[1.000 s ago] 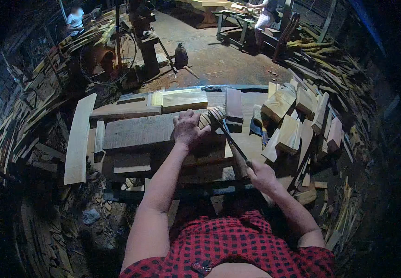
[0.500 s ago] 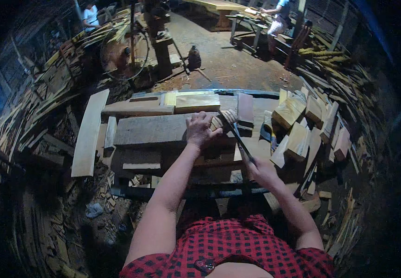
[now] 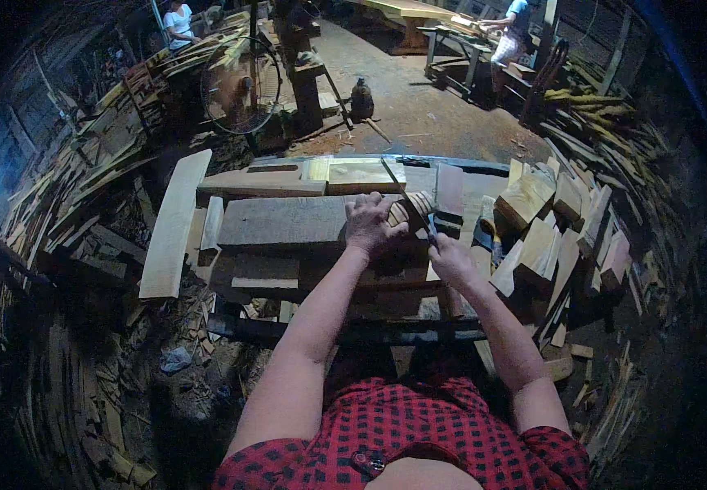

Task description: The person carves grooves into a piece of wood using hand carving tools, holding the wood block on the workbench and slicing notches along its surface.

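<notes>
My left hand [image 3: 372, 224] is closed on a small rounded wooden piece [image 3: 419, 203] with light and dark stripes, pressing it at the right end of a thick grey wood block [image 3: 284, 220]. My right hand [image 3: 453, 261] is wrapped round the handle of a long, thin, dark file [image 3: 397, 181]. Its blade lies slantwise across the striped piece, with the tip pointing away from me to the left. The exact contact under the blade is too small to make out. A pinkish wood block [image 3: 450, 186] lies just beyond, to the right.
Cut wood blocks [image 3: 539, 249] are heaped at the bench's right, beside a brush [image 3: 488, 227]. A pale plank [image 3: 175, 224] juts over the left end. Farther off stand a large spoked wheel [image 3: 241, 86], a dark jug [image 3: 361, 100] and two people at work. Scrap wood lines both sides.
My right hand has drawn the file handle in and pushed the blade forward across the striped piece, so more of the blade reaches past it. The whole view has shifted slightly.
</notes>
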`<state>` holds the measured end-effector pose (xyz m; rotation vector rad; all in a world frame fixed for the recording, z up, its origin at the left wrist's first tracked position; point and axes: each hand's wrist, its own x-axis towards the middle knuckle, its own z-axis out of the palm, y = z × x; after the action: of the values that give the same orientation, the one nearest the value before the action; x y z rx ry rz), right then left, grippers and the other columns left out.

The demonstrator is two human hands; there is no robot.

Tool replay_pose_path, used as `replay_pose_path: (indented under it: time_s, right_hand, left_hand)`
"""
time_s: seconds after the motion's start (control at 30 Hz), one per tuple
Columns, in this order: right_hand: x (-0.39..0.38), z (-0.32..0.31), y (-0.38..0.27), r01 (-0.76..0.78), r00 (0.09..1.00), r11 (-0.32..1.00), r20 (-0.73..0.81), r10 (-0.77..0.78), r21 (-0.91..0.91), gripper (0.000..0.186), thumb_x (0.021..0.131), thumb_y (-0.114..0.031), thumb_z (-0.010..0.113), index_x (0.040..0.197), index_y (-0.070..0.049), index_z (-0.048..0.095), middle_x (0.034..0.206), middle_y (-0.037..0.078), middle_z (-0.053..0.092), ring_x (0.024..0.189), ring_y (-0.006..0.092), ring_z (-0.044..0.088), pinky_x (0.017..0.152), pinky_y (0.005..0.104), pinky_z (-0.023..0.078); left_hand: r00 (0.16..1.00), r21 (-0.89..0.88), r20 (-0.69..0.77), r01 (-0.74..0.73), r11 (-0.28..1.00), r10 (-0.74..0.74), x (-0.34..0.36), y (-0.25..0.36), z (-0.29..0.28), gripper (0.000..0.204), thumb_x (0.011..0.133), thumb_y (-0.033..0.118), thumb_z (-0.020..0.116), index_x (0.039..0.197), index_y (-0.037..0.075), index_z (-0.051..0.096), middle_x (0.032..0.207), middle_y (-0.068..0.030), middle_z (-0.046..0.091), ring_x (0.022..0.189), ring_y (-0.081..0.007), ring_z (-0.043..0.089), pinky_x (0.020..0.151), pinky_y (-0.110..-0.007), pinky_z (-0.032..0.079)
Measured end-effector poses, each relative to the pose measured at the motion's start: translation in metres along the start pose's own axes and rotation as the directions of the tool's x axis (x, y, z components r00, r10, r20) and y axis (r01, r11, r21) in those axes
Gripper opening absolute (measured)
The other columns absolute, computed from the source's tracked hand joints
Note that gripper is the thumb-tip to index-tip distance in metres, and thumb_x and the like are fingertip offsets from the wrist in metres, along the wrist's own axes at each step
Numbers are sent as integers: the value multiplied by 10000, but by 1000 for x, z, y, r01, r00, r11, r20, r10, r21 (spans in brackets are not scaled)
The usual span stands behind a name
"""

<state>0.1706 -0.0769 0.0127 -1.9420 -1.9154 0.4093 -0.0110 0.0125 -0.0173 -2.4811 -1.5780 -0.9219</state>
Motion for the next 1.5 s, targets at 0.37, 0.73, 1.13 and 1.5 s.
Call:
replay_pose_path:
  time_s: [0.37, 0.73, 1.13, 1.5]
  right_hand:
    - [-171, -47, 55, -188, 977, 960, 145, 159, 207, 265, 867, -265, 507, 887, -2, 527, 745, 246, 586, 750, 435, 583, 645, 473, 444]
    - [-56, -30, 11, -10, 998, 970, 56, -4, 245, 350, 898, -336, 454, 1027, -35, 576, 823, 238, 604, 820, 385, 597, 710, 461, 437]
    - [-14, -9, -6, -9, 997, 988, 82, -3, 153, 318, 888, -328, 477, 975, -36, 570, 890, 222, 610, 899, 393, 580, 780, 473, 435]
    - [-59, -4, 11, -39, 994, 999, 99, 36, 37, 307, 880, -325, 468, 1031, -75, 564, 871, 226, 615, 860, 415, 589, 765, 508, 448]
  left_hand:
    - [998, 19, 64, 12, 1000, -13, 3, 4, -13, 531, 615, 539, 636, 946, 124, 630, 963, -63, 517, 963, -258, 484, 843, -428, 357]
    - [1000, 19, 5, -30, 999, 30, -1, 3, -9, 547, 623, 531, 615, 984, 122, 572, 970, -91, 520, 972, -274, 490, 854, -434, 349]
    - [999, 40, 0, -38, 998, 38, 3, 1, -10, 615, 598, 579, 627, 1009, 125, 569, 963, -84, 516, 960, -272, 492, 838, -446, 360]
    - [1000, 63, 18, -16, 998, 14, 0, -6, -2, 605, 590, 595, 643, 958, 118, 591, 969, -69, 510, 969, -252, 482, 832, -452, 361]
